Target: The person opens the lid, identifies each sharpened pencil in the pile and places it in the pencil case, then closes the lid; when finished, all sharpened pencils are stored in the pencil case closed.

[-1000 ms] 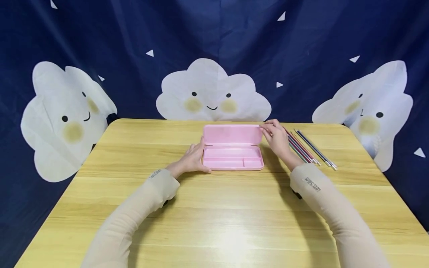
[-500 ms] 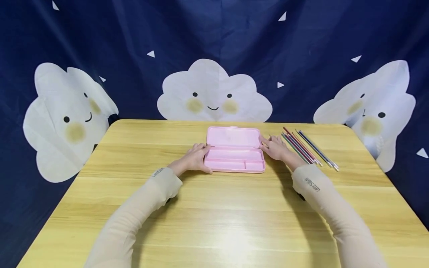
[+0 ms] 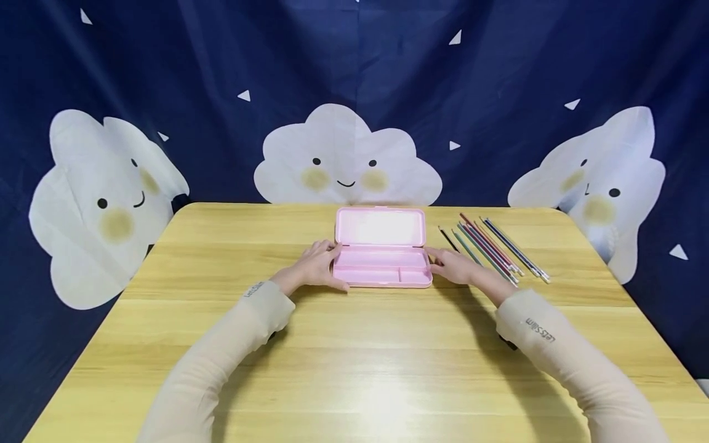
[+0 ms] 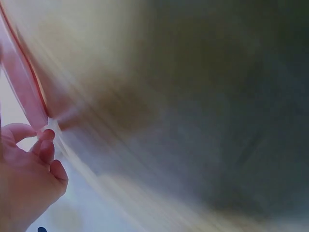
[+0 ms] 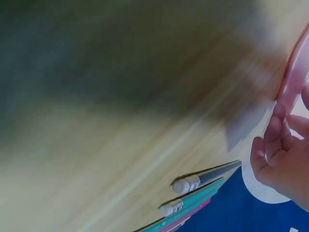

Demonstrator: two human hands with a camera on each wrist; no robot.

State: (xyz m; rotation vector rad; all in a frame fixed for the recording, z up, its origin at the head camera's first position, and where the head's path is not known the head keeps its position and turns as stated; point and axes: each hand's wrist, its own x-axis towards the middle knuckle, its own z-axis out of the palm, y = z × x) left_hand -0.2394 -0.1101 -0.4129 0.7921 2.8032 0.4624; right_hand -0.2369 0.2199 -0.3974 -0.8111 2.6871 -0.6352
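A pink pencil case (image 3: pixel 365 276) lies on the wooden table (image 3: pixel 354 344) with its hinged lid (image 3: pixel 380 227) tipped back. Dividers split its tray into compartments. My left hand (image 3: pixel 311 266) grips the case's left end, thumb at the front corner and fingers toward the hinge. At the other end, my right hand (image 3: pixel 456 266) holds the case with bent fingers. The left wrist view has the left hand (image 4: pixel 29 174) at the pink edge; in the right wrist view the right hand's fingertips (image 5: pixel 274 126) meet the case's corner.
Several pencils (image 3: pixel 493 249) with white erasers lie together just right of the right hand. A black pencil (image 3: pixel 448 239) lies nearest the case. Behind the table's back edge hangs a dark blue cloth (image 3: pixel 210 147) printed with smiling clouds.
My right hand has come down from the lid's right corner to the tray's right end. The lid leans further back, and the black pencil now shows. The left hand stays at its end.
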